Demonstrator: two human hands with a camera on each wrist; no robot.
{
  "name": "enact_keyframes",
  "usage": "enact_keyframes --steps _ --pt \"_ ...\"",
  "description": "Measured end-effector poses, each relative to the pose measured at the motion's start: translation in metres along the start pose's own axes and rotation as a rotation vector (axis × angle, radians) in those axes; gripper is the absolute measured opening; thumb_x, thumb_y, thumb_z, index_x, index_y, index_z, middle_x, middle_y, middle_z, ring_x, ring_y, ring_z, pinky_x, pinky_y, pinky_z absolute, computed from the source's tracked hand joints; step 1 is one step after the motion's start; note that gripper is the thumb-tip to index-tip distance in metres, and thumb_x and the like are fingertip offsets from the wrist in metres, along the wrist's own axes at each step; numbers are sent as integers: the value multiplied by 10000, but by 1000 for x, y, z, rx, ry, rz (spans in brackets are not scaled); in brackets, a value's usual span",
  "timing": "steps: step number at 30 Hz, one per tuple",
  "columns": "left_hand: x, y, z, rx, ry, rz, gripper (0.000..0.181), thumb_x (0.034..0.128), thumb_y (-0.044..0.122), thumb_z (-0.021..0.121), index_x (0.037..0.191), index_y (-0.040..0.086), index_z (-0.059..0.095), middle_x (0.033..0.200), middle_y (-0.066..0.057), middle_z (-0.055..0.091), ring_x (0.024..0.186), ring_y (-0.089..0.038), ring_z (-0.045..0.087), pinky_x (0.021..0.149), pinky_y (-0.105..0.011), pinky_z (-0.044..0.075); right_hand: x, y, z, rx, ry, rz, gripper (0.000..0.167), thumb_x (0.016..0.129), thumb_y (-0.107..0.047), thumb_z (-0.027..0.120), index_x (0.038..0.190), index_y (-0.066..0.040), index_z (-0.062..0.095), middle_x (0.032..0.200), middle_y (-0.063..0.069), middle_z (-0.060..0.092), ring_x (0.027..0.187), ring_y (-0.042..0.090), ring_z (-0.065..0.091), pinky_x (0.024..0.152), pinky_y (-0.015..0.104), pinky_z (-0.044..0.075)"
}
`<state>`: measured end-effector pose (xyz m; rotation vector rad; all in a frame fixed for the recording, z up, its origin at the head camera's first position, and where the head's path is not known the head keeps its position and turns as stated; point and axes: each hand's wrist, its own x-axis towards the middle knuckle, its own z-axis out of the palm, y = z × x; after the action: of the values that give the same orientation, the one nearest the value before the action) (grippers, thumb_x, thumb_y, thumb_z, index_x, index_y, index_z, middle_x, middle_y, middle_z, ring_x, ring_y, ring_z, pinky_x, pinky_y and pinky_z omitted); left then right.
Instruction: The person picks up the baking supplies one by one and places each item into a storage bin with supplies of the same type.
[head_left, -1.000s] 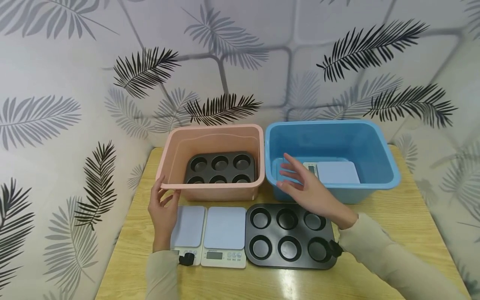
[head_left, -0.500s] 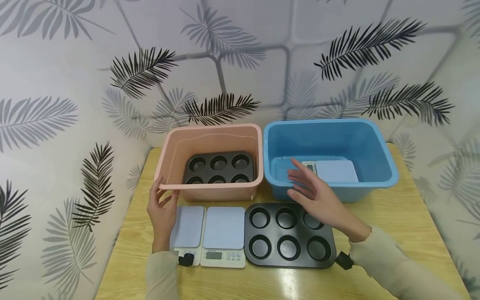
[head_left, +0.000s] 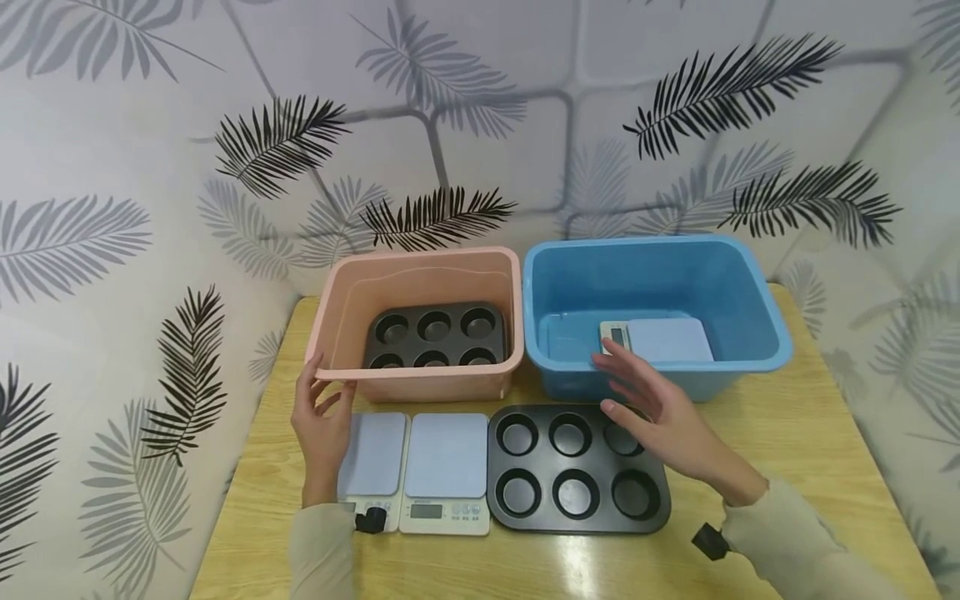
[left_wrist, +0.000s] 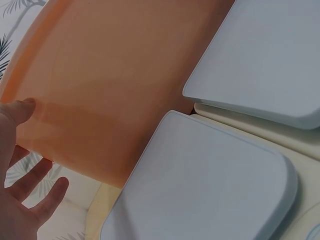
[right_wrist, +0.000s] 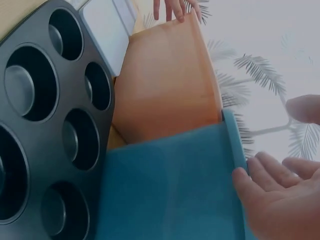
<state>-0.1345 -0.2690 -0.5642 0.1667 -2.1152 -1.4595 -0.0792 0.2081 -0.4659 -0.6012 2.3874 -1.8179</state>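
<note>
In the head view, my left hand [head_left: 324, 425] holds the front left corner of a pink plastic bin [head_left: 431, 383]. Its thumb [left_wrist: 22, 110] lies against the front wall in the left wrist view, while the fingers reach round the side. A dark muffin tin [head_left: 435, 325] lies inside that bin. Over the front rim of a blue plastic bin [head_left: 558, 379], my right hand [head_left: 667, 425] hovers with fingers extended and holds nothing; whether its fingertips touch the rim cannot be told. A kitchen scale [head_left: 667, 337] lies in the blue bin.
In front of the pink bin, two white kitchen scales lie side by side, the left scale [head_left: 375, 454] partly behind my left hand and the right scale [head_left: 447, 454] next to a second muffin tin [head_left: 577, 471]. All stand on a wooden table [head_left: 810, 450] against a leaf-patterned backdrop [head_left: 525, 150].
My right hand has moved to the right and slightly toward me along the blue bin's front. The left hand has stayed at the pink bin's corner. The view has shifted a little.
</note>
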Motion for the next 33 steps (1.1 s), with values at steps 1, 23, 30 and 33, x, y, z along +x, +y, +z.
enact_keyframes --steps 1,23,30,33 --pt "0 0 0 0 -1 -1 658 980 55 812 1581 205 591 1612 -78 588 1207 -34 645 937 -138 595 -1 2 -1 4 -1 -2 766 1083 -26 647 1741 -205 299 1694 88 494 1510 -87 457 1220 121 399" --pt "1 -2 -1 -45 -6 13 638 973 21 808 1563 153 604 1601 -87 595 1195 -63 650 892 -115 579 -35 52 -9 -23 80 -35 619 1021 66 691 1607 -41 524 1523 -65 673 1376 -23 623 1132 156 512" --pt "1 -1 1 -13 9 13 635 962 -23 802 1551 103 603 1588 -126 606 1180 -55 644 883 -96 566 -44 72 -9 -92 107 31 596 1035 -5 711 1603 -39 531 1488 -53 691 1332 -83 618 1088 121 520" --pt "2 -4 -1 14 8 24 635 963 -17 804 1551 114 604 1583 -123 614 1183 -62 643 888 -123 580 -48 78 -8 -104 119 53 608 1041 -22 712 1617 -82 527 1461 -105 692 1308 -96 620 1069 120 530"
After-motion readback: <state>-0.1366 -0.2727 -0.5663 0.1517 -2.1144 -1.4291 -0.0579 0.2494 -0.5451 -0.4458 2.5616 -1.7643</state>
